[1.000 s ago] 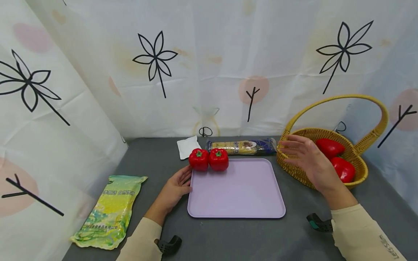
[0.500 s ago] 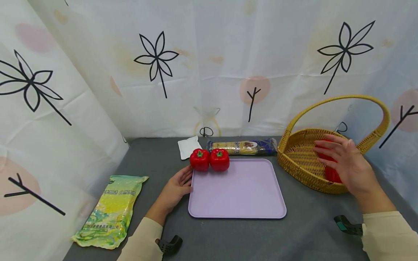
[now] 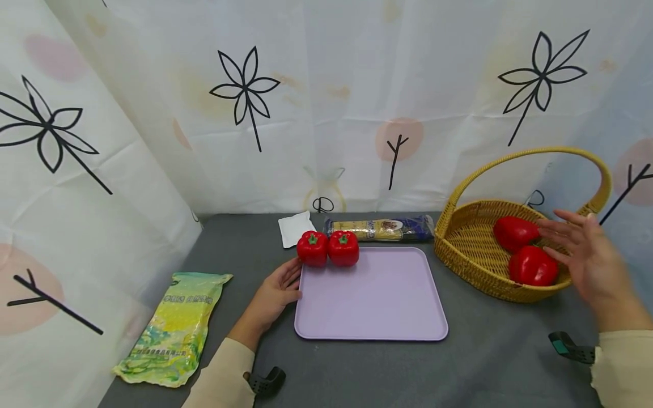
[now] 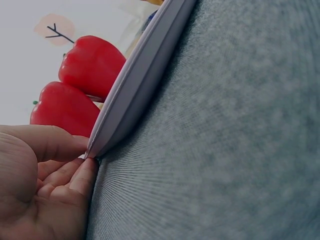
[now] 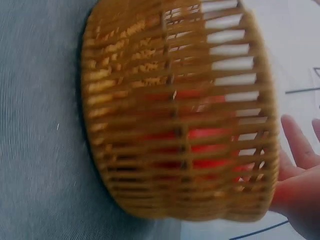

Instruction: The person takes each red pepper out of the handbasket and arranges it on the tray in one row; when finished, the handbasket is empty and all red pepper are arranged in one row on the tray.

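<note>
My left hand [image 3: 275,292] holds the left edge of a lilac tray [image 3: 372,306], with thumb and fingertips at its rim [image 4: 125,95]. Two red bell peppers [image 3: 313,249] with green stems stand side by side at the tray's back left corner. Over on the right, my right hand [image 3: 594,255] is held with fingers extended by the right rim of a yellow wicker basket [image 3: 466,258], nothing in its grasp. Inside that basket lie two more red peppers [image 3: 533,266]. Through the weave, the right wrist view shows their red [image 5: 210,145], blurred.
Behind the tray lie a packet of spaghetti [image 3: 380,229] and a small white packet [image 3: 296,228]. A green-yellow bag [image 3: 176,328] lies at the left of the grey table [image 3: 388,374]. The basket's tall handle [image 3: 530,151] arches upward. Patterned white cloth [image 3: 316,113] hangs behind.
My right hand has moved rightward across the basket, from its left side to its right rim, uncovering the peppers inside. The left hand and tray have stayed put.
</note>
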`<state>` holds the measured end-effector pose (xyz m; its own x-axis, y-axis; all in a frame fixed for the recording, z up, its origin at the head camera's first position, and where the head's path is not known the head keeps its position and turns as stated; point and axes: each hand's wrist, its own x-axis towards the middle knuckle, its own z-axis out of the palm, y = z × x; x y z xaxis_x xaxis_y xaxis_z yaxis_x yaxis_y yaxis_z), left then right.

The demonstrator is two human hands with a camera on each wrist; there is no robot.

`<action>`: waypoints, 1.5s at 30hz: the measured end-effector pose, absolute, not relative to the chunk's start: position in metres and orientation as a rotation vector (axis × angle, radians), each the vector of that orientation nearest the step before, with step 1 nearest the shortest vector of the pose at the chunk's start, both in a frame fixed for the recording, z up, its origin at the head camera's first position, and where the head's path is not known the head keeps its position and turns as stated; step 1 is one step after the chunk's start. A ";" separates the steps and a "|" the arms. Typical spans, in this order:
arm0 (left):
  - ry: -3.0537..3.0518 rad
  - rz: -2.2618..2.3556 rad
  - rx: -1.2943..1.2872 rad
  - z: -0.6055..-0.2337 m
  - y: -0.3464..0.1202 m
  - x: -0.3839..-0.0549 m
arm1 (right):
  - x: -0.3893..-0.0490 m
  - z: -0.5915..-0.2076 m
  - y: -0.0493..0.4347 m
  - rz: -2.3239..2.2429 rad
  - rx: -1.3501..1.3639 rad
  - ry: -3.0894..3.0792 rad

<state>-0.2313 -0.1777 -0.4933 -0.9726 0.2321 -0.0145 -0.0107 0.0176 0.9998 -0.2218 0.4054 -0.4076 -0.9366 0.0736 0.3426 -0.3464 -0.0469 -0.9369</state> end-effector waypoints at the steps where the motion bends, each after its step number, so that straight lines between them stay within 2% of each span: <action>1: 2.112 2.073 0.232 -0.493 -0.178 -0.231 | -0.222 -0.408 0.407 2.051 0.269 -1.957; 7: 2.104 2.089 0.272 -0.495 -0.177 -0.233 | -0.227 -0.405 0.409 2.033 0.108 -2.101; 14: 2.091 2.095 0.323 -0.497 -0.179 -0.233 | -0.238 -0.392 0.408 1.610 -0.033 -2.737; 19: 2.077 2.097 0.310 -0.496 -0.180 -0.233 | -0.245 -0.392 0.407 1.309 0.064 -3.037; 30: 2.090 2.106 0.270 -0.495 -0.178 -0.231 | -0.251 -0.396 0.394 0.906 0.182 -3.242; 37: 2.088 2.103 0.274 -0.494 -0.178 -0.232 | -0.244 -0.395 0.399 1.176 0.299 -3.170; 45: 2.091 2.100 0.306 -0.495 -0.179 -0.232 | -0.242 -0.396 0.403 1.350 0.228 -2.985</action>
<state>-0.2316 -0.1789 -0.4946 -0.9658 0.2573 0.0303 0.0292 -0.0081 0.9995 -0.2418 0.4032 -0.3957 -0.9803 -0.1839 -0.0726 -0.0670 0.6543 -0.7533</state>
